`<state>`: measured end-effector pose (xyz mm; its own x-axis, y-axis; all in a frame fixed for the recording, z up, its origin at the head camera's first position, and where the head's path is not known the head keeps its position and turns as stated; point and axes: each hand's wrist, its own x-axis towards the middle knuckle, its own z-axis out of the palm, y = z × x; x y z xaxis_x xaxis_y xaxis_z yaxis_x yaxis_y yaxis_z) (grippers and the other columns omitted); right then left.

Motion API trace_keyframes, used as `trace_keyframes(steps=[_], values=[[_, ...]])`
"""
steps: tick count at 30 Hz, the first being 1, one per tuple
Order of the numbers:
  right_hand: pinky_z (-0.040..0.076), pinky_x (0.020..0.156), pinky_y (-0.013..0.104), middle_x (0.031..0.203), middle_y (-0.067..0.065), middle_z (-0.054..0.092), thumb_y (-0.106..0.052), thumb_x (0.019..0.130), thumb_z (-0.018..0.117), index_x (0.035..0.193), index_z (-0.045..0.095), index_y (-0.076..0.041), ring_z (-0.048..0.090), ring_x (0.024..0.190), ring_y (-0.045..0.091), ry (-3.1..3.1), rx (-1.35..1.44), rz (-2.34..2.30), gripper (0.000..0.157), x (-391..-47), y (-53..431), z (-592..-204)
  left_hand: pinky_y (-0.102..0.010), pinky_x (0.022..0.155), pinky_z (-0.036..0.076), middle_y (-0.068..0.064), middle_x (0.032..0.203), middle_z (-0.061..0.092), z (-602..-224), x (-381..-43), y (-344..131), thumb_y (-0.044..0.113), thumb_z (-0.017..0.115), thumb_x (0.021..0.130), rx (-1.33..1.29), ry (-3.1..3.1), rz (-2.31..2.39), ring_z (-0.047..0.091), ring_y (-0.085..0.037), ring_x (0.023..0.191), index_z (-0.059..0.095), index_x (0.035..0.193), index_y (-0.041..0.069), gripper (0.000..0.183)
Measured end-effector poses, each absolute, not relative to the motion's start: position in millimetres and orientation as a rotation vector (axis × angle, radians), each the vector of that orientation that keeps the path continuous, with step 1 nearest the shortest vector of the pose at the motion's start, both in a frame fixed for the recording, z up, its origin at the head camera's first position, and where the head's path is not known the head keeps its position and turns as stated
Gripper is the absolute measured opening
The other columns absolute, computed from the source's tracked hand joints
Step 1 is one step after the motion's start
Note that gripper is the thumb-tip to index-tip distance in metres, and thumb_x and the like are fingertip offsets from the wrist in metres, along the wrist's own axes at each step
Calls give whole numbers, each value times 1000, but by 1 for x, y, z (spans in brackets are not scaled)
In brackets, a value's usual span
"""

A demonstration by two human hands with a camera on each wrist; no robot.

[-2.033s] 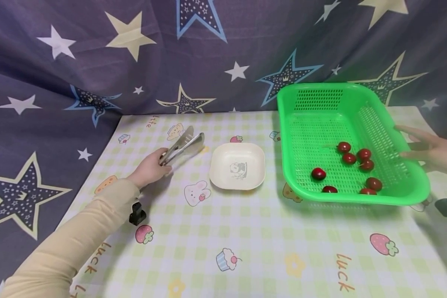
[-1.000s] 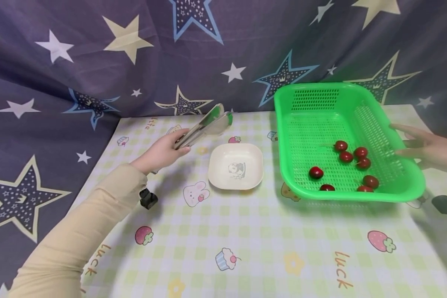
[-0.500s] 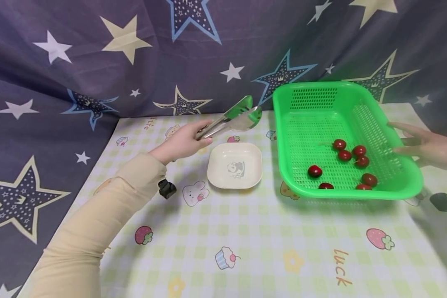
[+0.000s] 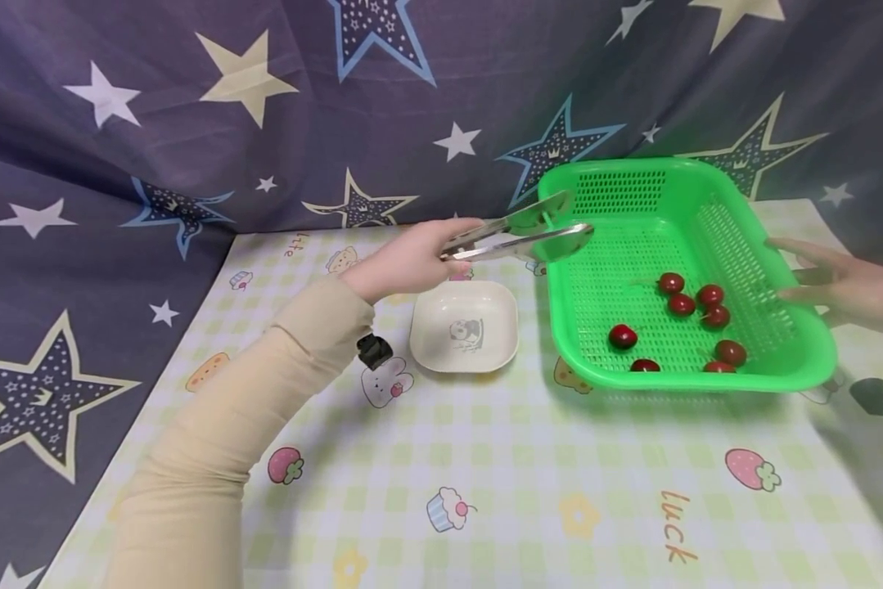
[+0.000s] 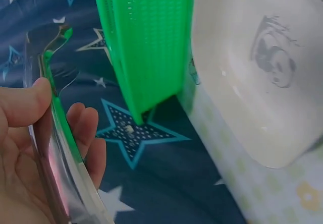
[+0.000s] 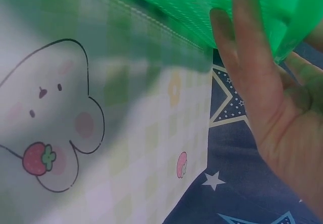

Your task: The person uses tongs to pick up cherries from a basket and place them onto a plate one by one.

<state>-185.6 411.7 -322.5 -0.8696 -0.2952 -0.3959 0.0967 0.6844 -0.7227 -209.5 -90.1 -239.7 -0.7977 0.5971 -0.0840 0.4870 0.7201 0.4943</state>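
Note:
My left hand [image 4: 419, 255] holds a pair of metal tongs [image 4: 518, 231], their two arms spread apart with nothing between them. The tips overlap the left rim of the green plastic basket [image 4: 562, 327] in the head view; whether they touch it I cannot tell. Inside the basket lie several dark red cherries [image 4: 671, 283], mostly toward its right and front. With fingers extended, my right hand [image 4: 853, 286] rests against the basket's right rim. A white square dish [image 4: 426, 348] with a panda print sits below and right of my left hand.
A checked, cartoon-printed tablecloth [image 4: 515, 483] covers the table. Behind it hangs a dark star-patterned curtain [image 4: 338, 123]. A black wrist piece [image 4: 374, 352] hangs under my left sleeve, and a dark object [image 4: 880, 394] shows at the right edge.
My left hand has carried the tongs rightward, from the dish's left to the basket's left rim, and their tips look farther apart. My right hand has stayed at the basket.

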Motion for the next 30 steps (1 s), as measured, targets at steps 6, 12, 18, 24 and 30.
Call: trace_keyframes(steps=[6, 12, 18, 24, 30], values=[[41, 84, 67, 143, 45, -9, -17, 97, 51, 147, -21, -37, 6, 128, 65, 2405, -147, -1074, 89, -186, 411, -321, -32, 91, 47, -12, 121, 62, -235, -208, -67, 8, 58, 93, 1060, 2699, 519, 60, -21, 106, 38, 144, 7, 55], [46, 83, 63, 143, 46, -1, -17, 98, 50, 148, -20, -31, 14, 125, 65, 2435, -157, -1045, 87, -183, 410, -321, -31, 86, 48, -3, 115, 65, -241, -206, -42, 10, 61, 90, 1207, 2735, 257, 61, -17, 99, 48, 138, 13, 50], [46, 84, 62, 144, 45, -2, -18, 99, 48, 148, -20, -28, 16, 125, 64, 2451, -167, -1023, 85, -182, 410, -322, -32, 91, 48, -1, 125, 61, -240, -205, -22, 12, 61, 91, 1184, 2725, 98, 60, -17, 106, 44, 142, 16, 54], [46, 83, 63, 143, 46, 1, -18, 99, 49, 148, -20, -28, 17, 124, 65, 2455, -167, -1023, 86, -182, 410, -321, -38, 98, 46, -4, 140, 51, -240, -201, -5, 16, 59, 93, 1205, 2700, -152, 50, -20, 126, 39, 145, 16, 56], [47, 83, 61, 143, 46, 5, -19, 99, 48, 149, -20, -27, 19, 126, 63, 2470, -173, -1006, 84, -181, 408, -319, -39, 99, 45, -3, 144, 46, -242, -199, 6, 15, 56, 94, 1212, 2679, -249, 47, -21, 130, 37, 146, 17, 56]])
